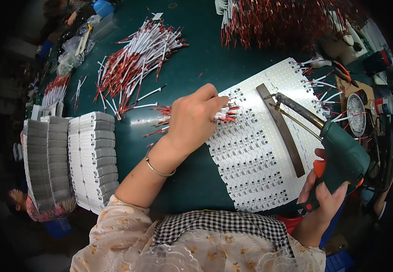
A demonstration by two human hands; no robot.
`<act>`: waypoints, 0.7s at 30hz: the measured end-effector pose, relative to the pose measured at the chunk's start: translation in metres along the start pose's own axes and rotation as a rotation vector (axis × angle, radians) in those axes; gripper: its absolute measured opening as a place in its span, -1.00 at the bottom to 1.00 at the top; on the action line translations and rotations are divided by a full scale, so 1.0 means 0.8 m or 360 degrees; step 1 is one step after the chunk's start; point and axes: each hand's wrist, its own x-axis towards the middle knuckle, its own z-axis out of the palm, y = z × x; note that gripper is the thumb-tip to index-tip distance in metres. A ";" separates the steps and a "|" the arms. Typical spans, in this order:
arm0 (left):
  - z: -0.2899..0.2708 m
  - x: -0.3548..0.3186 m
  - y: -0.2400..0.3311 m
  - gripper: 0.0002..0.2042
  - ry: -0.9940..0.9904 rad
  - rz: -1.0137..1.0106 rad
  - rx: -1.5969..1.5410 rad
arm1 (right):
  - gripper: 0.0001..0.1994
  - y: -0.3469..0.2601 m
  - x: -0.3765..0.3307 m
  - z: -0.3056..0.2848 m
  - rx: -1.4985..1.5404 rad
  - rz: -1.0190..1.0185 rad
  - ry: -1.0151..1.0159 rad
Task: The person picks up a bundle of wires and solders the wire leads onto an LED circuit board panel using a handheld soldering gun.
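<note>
My left hand (195, 113) is closed around a small bundle of red-and-white wires (226, 114), whose ends stick out on both sides of the fist. It rests over the upper left edge of a sheet of white LED circuit boards (250, 158) laid side by side on the green table. In my right hand (325, 197) is a dark green soldering gun (347, 147) with an orange trigger. Its metal tip points left, above a dark flat bar (282, 133) lying across the boards. Wires (330, 97) stick out along the boards' right edge.
A loose pile of wires (142, 59) lies at the far left, and a larger red mass (273, 22) at the back. Stacked boards (92, 158) stand on the left. Pliers (343, 72) and a round container (356, 113) sit at right. Another person (28, 204) shows at far left.
</note>
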 end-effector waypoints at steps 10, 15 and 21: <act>0.036 0.004 -0.019 -0.61 -0.0046 -0.0065 -0.0099 | -0.34 0.031 0.025 0.033 -0.0084 0.0163 0.0063; 0.037 0.004 -0.020 -0.61 -0.0035 -0.0033 -0.0114 | -0.37 0.035 0.031 0.042 -0.0155 0.0196 0.0053; 0.039 0.003 -0.022 -0.61 -0.0012 0.0000 -0.0100 | -0.47 0.043 0.038 0.044 -0.0189 0.0346 -0.0222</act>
